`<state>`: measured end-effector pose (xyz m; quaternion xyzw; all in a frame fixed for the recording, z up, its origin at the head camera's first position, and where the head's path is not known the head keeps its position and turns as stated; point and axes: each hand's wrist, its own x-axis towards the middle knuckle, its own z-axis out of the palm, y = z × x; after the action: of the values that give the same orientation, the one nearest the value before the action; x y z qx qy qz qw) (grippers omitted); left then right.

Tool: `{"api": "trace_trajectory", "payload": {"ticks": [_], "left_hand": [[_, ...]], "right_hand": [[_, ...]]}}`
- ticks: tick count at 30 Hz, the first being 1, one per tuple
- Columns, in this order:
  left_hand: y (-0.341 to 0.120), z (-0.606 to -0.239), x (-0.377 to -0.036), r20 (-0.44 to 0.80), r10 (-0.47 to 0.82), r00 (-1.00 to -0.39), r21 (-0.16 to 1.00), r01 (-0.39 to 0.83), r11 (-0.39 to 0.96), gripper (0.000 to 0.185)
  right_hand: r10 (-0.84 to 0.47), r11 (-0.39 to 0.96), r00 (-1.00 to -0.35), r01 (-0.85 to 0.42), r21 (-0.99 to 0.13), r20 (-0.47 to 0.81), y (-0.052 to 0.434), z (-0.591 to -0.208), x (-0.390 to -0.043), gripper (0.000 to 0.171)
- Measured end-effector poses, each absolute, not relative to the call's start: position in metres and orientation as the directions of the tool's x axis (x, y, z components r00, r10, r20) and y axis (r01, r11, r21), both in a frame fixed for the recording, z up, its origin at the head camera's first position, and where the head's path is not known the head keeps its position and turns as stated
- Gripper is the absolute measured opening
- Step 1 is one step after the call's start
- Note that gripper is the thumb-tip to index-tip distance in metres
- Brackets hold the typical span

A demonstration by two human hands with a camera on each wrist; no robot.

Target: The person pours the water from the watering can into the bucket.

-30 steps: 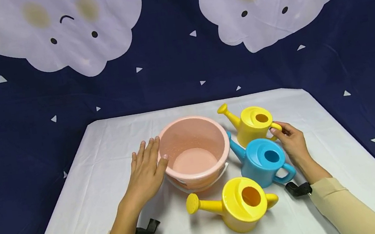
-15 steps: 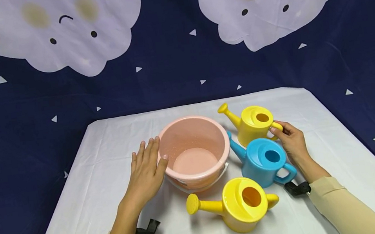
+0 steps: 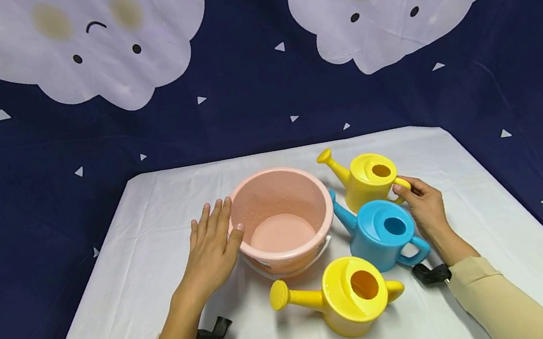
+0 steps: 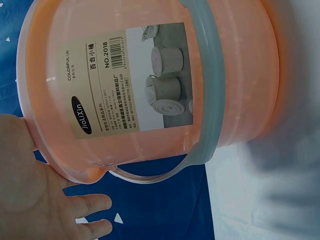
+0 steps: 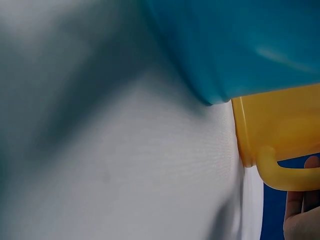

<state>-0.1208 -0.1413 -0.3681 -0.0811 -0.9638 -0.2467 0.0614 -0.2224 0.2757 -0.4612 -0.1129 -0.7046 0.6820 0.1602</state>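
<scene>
A pink bucket (image 3: 281,214) stands in the middle of the white table (image 3: 131,279); my left hand (image 3: 211,243) lies flat against its left side, fingers straight. In the left wrist view the bucket (image 4: 150,90) shows a label and a grey handle, with my palm (image 4: 35,200) beside it. My right hand (image 3: 422,204) grips the handle of the far yellow watering can (image 3: 366,178). In the right wrist view that yellow handle (image 5: 285,172) sits by my fingers (image 5: 302,210).
A blue watering can (image 3: 383,234) stands just in front of the far yellow one, close to my right wrist. A second yellow watering can (image 3: 349,294) sits nearest me, spout pointing left. A dark blue cloud-print backdrop (image 3: 259,79) rises behind the table.
The far yellow watering can has shifted very slightly to the right with my right hand on its handle. My left hand has not moved.
</scene>
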Motion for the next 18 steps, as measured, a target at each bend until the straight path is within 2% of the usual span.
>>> {"api": "trace_trajectory", "payload": {"ticks": [9, 18], "left_hand": [[-0.1416, -0.3682, -0.1202, 0.158, 0.130, -0.979, 0.471, 0.190, 0.862, 0.061], [-0.1422, -0.3689, -0.1206, 0.156, 0.130, -0.979, 0.477, 0.190, 0.858, 0.061]], "right_hand": [[0.367, -0.032, -0.927, -0.093, -0.995, 0.075, 0.2796, -0.4603, -0.2172, 0.021], [0.360, -0.123, -0.931, -0.109, -0.986, 0.058, 0.2790, -0.4543, -0.2153, 0.020]]}}
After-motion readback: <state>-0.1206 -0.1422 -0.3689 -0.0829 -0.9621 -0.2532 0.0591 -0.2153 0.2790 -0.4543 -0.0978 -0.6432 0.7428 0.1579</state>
